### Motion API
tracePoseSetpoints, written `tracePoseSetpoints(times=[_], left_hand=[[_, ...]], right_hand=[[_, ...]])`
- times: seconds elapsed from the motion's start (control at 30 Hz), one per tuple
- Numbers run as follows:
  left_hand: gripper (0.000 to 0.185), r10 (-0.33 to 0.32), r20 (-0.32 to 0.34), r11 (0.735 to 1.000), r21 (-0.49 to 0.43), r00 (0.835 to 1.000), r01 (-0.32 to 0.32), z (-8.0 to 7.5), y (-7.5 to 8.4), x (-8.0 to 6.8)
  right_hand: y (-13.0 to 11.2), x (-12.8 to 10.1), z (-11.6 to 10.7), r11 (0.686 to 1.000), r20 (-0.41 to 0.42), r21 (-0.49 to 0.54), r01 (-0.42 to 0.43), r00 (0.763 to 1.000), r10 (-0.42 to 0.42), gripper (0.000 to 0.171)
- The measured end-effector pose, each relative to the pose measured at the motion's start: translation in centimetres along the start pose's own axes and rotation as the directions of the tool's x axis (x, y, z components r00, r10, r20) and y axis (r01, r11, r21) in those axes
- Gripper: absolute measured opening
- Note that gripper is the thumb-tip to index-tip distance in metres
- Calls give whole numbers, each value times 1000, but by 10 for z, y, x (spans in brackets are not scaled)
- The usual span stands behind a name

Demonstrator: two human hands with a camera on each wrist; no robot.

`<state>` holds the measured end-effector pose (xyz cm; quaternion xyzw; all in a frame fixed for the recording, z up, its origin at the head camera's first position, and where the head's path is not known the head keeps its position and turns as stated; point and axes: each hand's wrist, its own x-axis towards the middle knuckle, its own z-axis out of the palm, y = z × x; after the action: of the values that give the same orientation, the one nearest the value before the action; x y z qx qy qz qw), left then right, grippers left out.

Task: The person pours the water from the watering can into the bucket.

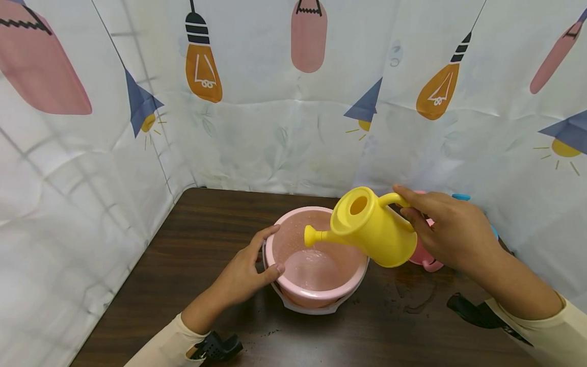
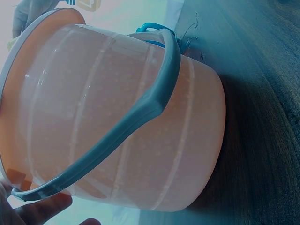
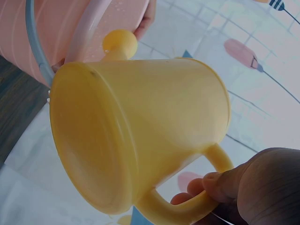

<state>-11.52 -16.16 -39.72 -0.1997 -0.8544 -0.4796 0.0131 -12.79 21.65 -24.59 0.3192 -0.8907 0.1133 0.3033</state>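
Note:
A pink bucket (image 1: 316, 293) with a pale grey handle (image 2: 140, 117) stands on the dark wooden table (image 1: 192, 239). My left hand (image 1: 249, 270) grips its left rim, thumb over the edge. My right hand (image 1: 447, 232) holds a yellow watering can (image 1: 373, 229) by its handle, tilted so the spout (image 1: 314, 236) hangs over the bucket's opening. In the right wrist view the watering can (image 3: 136, 136) fills the frame, my fingers (image 3: 211, 185) curled round its handle. The bucket's inside looks wet.
A pink object (image 1: 424, 257) and something blue (image 1: 460, 197) sit behind my right hand, mostly hidden. A printed curtain (image 1: 284, 102) walls the table at the back and both sides. Dark wet marks (image 1: 415, 300) lie right of the bucket.

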Motion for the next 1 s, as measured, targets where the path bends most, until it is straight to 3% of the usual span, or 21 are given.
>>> tracePoseSetpoints(times=[0.9,1.0], left_hand=[[76,10,-3,1000,-5,1000,-10,0,0,1],[75,-1,-2,1000,2,1000,1,0,0,1]], right_hand=[[2,-1,1,1000,-9,1,16,1000,-16,57],[2,-1,2,999,-17,11,32,999,-32,41]])
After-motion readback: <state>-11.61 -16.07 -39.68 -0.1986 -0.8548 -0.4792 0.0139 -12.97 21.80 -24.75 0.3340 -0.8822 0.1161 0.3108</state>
